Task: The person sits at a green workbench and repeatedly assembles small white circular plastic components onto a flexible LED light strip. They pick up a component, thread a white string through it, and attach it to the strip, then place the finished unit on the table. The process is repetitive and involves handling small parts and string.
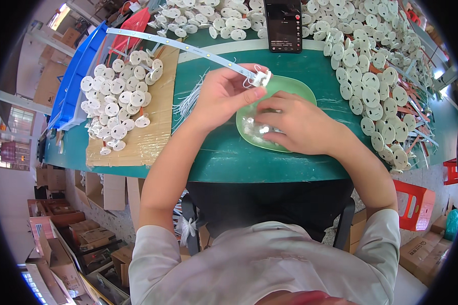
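Note:
My left hand [221,96] pinches the end of an LED strip [188,48], a long white band with small yellowish dots. At the pinched end sits a small white plastic piece [260,78] with thin white wires looping around it. The strip's other end rests at the far left, by the blue bin. My right hand [297,122] reaches into a light green dish [303,89], its thumb and fingers curved and apart. Small clear, shiny parts [254,127] lie under and between those fingers. Whether a fingertip touches one is hard to make out.
White round pieces lie in heaps at left [117,96] on cardboard [158,137], along the back, and at right [376,96]. Loose white wires [191,99] lie beside my left forearm. A phone [283,25] stands at the back; a blue bin [79,76] is far left.

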Demonstrator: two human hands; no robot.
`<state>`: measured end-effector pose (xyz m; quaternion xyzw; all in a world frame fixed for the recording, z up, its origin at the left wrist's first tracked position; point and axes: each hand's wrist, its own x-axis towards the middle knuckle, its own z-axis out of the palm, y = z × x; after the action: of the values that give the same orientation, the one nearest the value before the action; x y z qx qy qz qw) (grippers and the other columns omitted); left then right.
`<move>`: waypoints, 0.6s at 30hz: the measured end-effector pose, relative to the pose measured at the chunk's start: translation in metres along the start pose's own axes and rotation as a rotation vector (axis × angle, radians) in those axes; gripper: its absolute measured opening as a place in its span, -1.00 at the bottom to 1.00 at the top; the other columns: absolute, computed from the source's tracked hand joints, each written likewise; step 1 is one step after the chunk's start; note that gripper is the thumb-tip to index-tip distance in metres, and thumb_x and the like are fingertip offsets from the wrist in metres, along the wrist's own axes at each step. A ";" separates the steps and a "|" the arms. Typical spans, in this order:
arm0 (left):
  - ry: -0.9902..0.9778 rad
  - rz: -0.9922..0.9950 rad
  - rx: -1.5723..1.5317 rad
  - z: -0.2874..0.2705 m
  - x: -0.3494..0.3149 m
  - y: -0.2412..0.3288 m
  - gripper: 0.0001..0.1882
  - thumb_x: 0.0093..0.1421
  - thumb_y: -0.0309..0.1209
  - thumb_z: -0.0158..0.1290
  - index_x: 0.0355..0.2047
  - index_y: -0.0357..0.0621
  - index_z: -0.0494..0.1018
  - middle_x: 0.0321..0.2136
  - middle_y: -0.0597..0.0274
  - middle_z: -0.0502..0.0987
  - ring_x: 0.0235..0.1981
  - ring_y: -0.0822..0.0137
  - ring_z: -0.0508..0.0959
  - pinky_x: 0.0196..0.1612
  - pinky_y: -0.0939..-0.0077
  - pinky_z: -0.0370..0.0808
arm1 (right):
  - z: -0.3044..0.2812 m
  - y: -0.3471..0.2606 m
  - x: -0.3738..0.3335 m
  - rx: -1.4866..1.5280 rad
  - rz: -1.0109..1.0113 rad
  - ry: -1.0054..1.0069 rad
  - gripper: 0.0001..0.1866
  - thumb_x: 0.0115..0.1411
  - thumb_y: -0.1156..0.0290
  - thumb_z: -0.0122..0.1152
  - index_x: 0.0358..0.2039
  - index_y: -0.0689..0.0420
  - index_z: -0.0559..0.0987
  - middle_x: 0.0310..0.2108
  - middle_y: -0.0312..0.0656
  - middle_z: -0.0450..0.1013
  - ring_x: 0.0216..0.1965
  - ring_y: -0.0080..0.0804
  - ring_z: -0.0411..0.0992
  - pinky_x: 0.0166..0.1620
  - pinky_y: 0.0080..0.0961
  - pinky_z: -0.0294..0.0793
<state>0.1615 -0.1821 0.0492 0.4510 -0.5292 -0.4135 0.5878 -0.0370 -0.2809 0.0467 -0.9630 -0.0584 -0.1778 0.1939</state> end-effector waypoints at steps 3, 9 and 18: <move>-0.009 -0.037 0.000 0.002 -0.001 -0.002 -0.64 0.16 -0.57 0.19 -0.01 -0.30 0.48 0.00 0.06 0.52 0.02 0.26 0.54 0.04 0.33 0.54 | 0.001 0.003 0.001 0.075 -0.035 -0.017 -0.78 0.03 0.44 0.32 -0.26 0.14 0.64 -0.20 -0.21 0.52 -0.14 -0.17 0.44 -0.06 -0.26 0.48; -0.018 -0.015 -0.011 0.004 -0.001 -0.001 -0.66 0.17 -0.60 0.18 -0.02 -0.31 0.49 0.00 0.08 0.52 0.05 0.25 0.53 0.07 0.32 0.53 | -0.002 0.003 0.005 0.113 -0.047 0.051 -0.83 0.00 0.54 0.32 -0.34 0.18 0.65 -0.30 -0.22 0.54 -0.22 -0.19 0.46 -0.14 -0.32 0.51; -0.019 -0.052 -0.006 0.005 -0.001 0.000 -0.61 0.17 -0.59 0.19 0.02 -0.30 0.46 -0.02 0.09 0.55 -0.05 0.38 0.54 0.03 0.44 0.51 | 0.004 0.001 0.005 0.065 -0.048 0.096 -0.86 0.00 0.53 0.30 -0.37 0.18 0.64 -0.35 -0.20 0.54 -0.22 -0.18 0.46 -0.13 -0.29 0.51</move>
<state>0.1564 -0.1818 0.0495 0.4588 -0.5216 -0.4344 0.5733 -0.0310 -0.2797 0.0445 -0.9449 -0.0780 -0.2264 0.2232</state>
